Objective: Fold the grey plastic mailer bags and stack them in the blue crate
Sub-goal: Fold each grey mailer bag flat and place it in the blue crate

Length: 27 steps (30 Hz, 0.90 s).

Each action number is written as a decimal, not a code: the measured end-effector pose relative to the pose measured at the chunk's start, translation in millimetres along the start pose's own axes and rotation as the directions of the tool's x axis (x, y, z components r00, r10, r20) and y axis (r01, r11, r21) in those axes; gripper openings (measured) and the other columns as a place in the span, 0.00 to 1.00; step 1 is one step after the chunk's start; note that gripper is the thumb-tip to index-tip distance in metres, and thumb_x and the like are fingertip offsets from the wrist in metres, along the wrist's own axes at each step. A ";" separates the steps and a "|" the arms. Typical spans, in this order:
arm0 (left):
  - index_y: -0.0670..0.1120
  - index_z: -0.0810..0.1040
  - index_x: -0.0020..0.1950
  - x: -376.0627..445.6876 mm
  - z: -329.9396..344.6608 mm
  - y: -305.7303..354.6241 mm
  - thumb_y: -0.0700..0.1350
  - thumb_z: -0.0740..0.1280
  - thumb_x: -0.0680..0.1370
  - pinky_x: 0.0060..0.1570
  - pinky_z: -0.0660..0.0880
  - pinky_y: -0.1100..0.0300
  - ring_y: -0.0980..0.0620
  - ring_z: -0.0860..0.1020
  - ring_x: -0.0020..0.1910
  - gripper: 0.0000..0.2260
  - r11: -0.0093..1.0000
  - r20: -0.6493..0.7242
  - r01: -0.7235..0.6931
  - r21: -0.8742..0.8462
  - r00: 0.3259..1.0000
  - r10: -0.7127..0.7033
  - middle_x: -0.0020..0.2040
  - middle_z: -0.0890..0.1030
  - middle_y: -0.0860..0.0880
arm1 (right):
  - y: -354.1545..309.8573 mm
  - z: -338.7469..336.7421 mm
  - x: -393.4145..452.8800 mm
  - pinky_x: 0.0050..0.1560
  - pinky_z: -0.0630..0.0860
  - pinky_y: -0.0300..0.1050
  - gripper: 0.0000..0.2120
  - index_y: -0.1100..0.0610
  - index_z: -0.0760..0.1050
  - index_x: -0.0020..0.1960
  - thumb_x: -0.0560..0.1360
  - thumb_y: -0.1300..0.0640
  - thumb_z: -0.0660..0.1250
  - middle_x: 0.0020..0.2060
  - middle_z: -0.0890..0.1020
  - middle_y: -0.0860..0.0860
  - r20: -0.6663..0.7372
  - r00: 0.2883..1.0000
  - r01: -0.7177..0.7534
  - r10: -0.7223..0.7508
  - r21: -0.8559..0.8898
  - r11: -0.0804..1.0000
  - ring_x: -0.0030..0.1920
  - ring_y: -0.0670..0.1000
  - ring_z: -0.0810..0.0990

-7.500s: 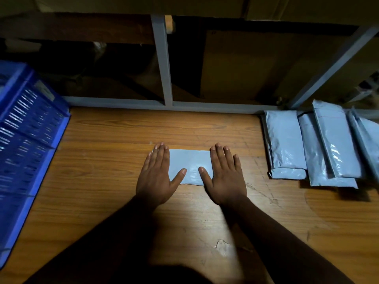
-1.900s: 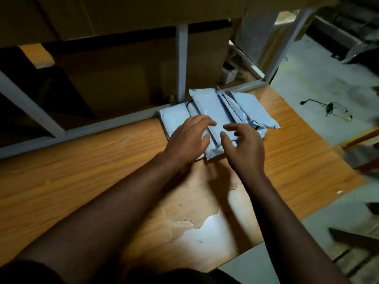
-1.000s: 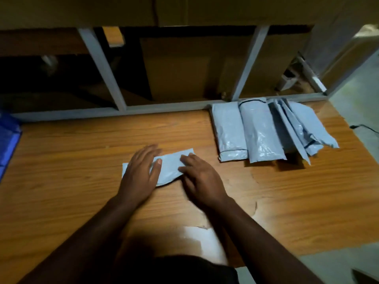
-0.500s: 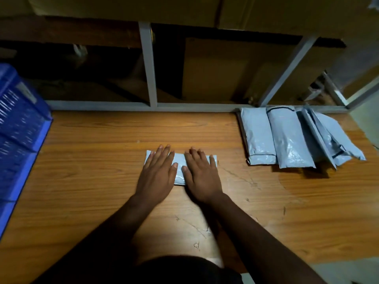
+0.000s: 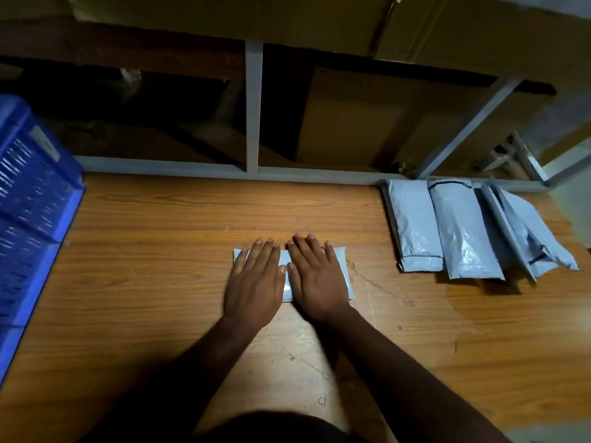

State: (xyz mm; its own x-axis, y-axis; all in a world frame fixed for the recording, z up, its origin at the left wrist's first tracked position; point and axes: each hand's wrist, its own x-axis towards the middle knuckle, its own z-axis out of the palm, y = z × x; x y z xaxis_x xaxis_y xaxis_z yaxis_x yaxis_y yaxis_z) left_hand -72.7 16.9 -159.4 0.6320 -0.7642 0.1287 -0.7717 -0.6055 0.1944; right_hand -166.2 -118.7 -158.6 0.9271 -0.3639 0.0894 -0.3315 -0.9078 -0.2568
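Both hands lay flat on one grey mailer bag (image 5: 285, 276) in the middle of the wooden table (image 5: 153, 251). The left hand (image 5: 256, 276) covered the left part of the bag and the right hand (image 5: 315, 276) covered the right part. All the fingers were straight and pointed away from the person, and the two thumbs nearly met over the middle of the bag. Neither hand gripped anything; they only pressed down with the palms. The bag showed only as a narrow strip between the hands and as small corners at its two ends.

The long axis of the bag ran from left to right, across the person's body, so each hand sat over one short end. This was the relation that mattered for the coming move, as I judge it: a fold across the middle would bring one short end over the other.

The blue crate (image 5: 35, 199) stood at the left edge of the table, well apart from the bag, and the left hand was the nearer one to it. The pile of other mailer bags (image 5: 460, 228) lay at the far right side of the table, with their long axes pointing away from the person, nearer to the right hand.
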 end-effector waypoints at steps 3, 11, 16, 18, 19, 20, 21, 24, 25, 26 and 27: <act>0.42 0.69 0.78 -2.8 4.5 -2.0 0.53 0.49 0.87 0.79 0.58 0.46 0.46 0.63 0.80 0.25 1.000 -0.032 -0.027 0.004 0.999 0.027 0.78 0.70 0.45 | -1.7 0.6 -4.1 0.81 0.52 0.60 0.24 0.55 0.65 0.80 0.87 0.50 0.53 0.80 0.65 0.52 -0.042 0.999 0.011 -0.012 -0.017 1.000 0.82 0.56 0.57; 0.44 0.69 0.79 -0.7 7.5 -0.6 0.52 0.49 0.87 0.80 0.57 0.48 0.47 0.61 0.81 0.24 0.998 -0.010 -0.006 0.057 1.000 0.006 0.78 0.70 0.46 | -4.2 6.6 -4.3 0.82 0.49 0.59 0.25 0.53 0.61 0.82 0.87 0.49 0.52 0.82 0.60 0.50 -0.018 1.000 -0.003 0.001 -0.073 0.997 0.84 0.53 0.50; 0.43 0.68 0.80 -0.3 10.4 2.3 0.51 0.47 0.87 0.79 0.59 0.47 0.46 0.60 0.82 0.24 0.997 -0.001 0.000 0.083 1.000 0.000 0.80 0.68 0.46 | -4.8 8.8 -2.8 0.82 0.48 0.59 0.25 0.53 0.60 0.83 0.87 0.49 0.51 0.83 0.59 0.50 -0.002 1.000 -0.013 0.013 -0.093 0.996 0.84 0.54 0.49; 0.43 0.68 0.80 1.0 12.0 2.7 0.51 0.46 0.88 0.79 0.58 0.47 0.45 0.59 0.82 0.25 0.996 0.003 0.004 0.093 1.000 -0.004 0.80 0.67 0.45 | -3.2 10.2 -0.6 0.81 0.49 0.60 0.25 0.53 0.60 0.83 0.87 0.49 0.51 0.83 0.59 0.51 0.006 1.000 -0.005 0.006 -0.104 0.995 0.84 0.55 0.50; 0.43 0.68 0.80 1.0 12.7 3.1 0.51 0.46 0.88 0.79 0.58 0.47 0.45 0.59 0.82 0.25 0.995 0.007 0.004 0.097 1.000 -0.005 0.80 0.67 0.45 | -2.5 10.8 0.0 0.81 0.49 0.60 0.25 0.53 0.60 0.83 0.87 0.49 0.51 0.83 0.59 0.51 0.012 1.000 -0.003 0.004 -0.108 0.994 0.84 0.55 0.50; 0.43 0.67 0.80 0.9 13.4 3.4 0.51 0.47 0.88 0.79 0.57 0.47 0.45 0.59 0.82 0.24 0.995 0.010 0.005 0.102 1.000 -0.006 0.80 0.67 0.45 | -1.9 11.3 0.6 0.81 0.49 0.61 0.25 0.52 0.60 0.83 0.87 0.49 0.50 0.83 0.59 0.51 0.016 1.000 -0.002 0.003 -0.112 0.994 0.84 0.56 0.50; 0.43 0.67 0.80 0.9 14.0 3.9 0.51 0.47 0.88 0.79 0.57 0.47 0.45 0.58 0.82 0.24 0.994 0.010 0.006 0.107 1.000 -0.007 0.80 0.67 0.45 | -1.8 12.0 1.0 0.81 0.49 0.61 0.25 0.52 0.60 0.83 0.87 0.48 0.50 0.83 0.59 0.50 0.023 1.000 0.000 0.002 -0.115 0.993 0.84 0.56 0.50; 0.43 0.68 0.79 3.2 14.3 5.7 0.50 0.48 0.87 0.80 0.57 0.47 0.45 0.59 0.82 0.24 0.995 0.010 0.023 0.101 1.000 -0.025 0.80 0.68 0.46 | -1.8 12.3 3.8 0.81 0.48 0.61 0.25 0.52 0.60 0.83 0.87 0.48 0.49 0.82 0.60 0.50 0.056 0.998 0.003 0.004 -0.112 0.994 0.84 0.56 0.50; 0.44 0.68 0.80 2.9 13.8 5.8 0.51 0.48 0.87 0.80 0.56 0.47 0.45 0.59 0.82 0.24 0.995 0.021 0.023 0.102 0.999 -0.025 0.80 0.67 0.46 | -1.8 11.8 3.8 0.81 0.48 0.61 0.25 0.52 0.60 0.83 0.87 0.48 0.49 0.82 0.60 0.51 0.061 0.998 0.004 0.003 -0.109 0.994 0.83 0.57 0.51; 0.44 0.67 0.80 3.1 13.5 5.3 0.51 0.47 0.87 0.80 0.56 0.46 0.45 0.59 0.82 0.24 0.994 0.037 0.013 0.107 0.999 -0.017 0.80 0.67 0.46 | -1.6 11.0 3.7 0.81 0.48 0.61 0.25 0.52 0.61 0.82 0.87 0.48 0.49 0.82 0.60 0.51 0.064 0.998 0.005 0.002 -0.106 0.994 0.83 0.57 0.51; 0.44 0.67 0.80 4.1 13.8 4.0 0.51 0.46 0.87 0.80 0.56 0.46 0.44 0.59 0.82 0.25 0.993 0.050 0.002 0.114 0.999 -0.008 0.80 0.66 0.46 | -1.3 10.9 4.1 0.81 0.48 0.61 0.25 0.52 0.61 0.82 0.86 0.48 0.49 0.82 0.61 0.51 0.069 0.998 0.002 0.004 -0.095 0.995 0.83 0.57 0.52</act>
State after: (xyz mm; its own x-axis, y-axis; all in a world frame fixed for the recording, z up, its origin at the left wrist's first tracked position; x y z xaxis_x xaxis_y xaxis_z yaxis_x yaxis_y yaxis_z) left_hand -74.2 8.3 -171.5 0.6336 -0.7697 0.0781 -0.7736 -0.6284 0.0822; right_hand -160.1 -116.8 -168.3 0.9356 -0.3525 0.0214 -0.3445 -0.9243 -0.1642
